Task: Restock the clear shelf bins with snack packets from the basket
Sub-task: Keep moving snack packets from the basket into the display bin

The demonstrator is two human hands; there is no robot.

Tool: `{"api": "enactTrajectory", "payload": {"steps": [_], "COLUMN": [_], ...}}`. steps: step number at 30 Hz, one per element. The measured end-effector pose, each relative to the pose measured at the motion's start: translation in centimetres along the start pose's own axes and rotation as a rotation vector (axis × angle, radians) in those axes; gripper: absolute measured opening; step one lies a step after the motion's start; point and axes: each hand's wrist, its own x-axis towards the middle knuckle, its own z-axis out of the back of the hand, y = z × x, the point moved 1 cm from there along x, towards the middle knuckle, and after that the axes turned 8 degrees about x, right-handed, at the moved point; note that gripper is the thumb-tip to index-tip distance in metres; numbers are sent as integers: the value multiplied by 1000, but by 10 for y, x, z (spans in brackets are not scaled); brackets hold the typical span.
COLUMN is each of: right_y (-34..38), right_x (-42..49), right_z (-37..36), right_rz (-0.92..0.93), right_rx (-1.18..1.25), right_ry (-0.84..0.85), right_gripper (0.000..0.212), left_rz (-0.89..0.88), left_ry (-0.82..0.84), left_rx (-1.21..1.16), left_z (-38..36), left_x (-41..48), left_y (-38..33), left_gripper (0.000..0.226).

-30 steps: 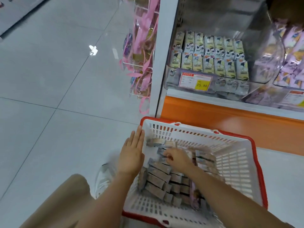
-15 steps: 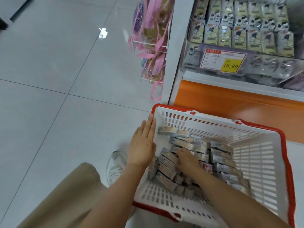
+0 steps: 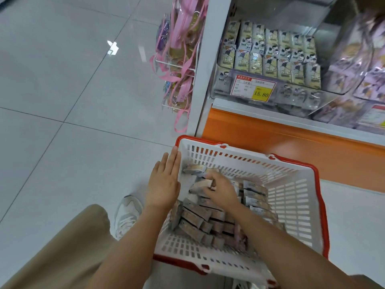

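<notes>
On the floor beside the shelf, seen from the head view, my left grip (image 3: 164, 184) lies released and flat against the left rim of the basket (image 3: 291, 205), while my right grip (image 3: 221, 191) is grasping a snack packet (image 3: 199, 184) inside it.

One basket (image 3: 291, 195), two hands (image 3: 164, 184) (image 3: 221, 190), two clear bins (image 3: 216, 91), one sneaker (image 3: 127, 213), packets (image 3: 195, 217) beyond counting
</notes>
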Motion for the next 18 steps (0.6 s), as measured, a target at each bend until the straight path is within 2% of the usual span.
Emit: {"api": "enactTrajectory", "payload": {"steps": [4, 8, 11, 14, 18], "right_y": [29, 52, 71, 93, 113], "right_x": [-4, -6, -10, -18, -30], "right_z": [29, 56, 80, 105, 131], "right_rz": [56, 67, 78, 117, 141], "right_rx": [99, 228, 363, 464, 564], "right_ry": [-63, -132, -211, -240, -320], "right_gripper": [20, 16, 24, 39, 48], "left_rz": [5, -24, -88, -117, -86], "left_ry": [45, -24, -31, 43, 125], "left_rx": [55, -55, -289, -736, -1038], "left_z": [8, 24, 41, 65, 98], "left_x": [0, 4, 13, 18, 19], "left_y": [-4, -16, -35, -54, -72], "left_gripper": [75, 65, 51, 37, 19]}}
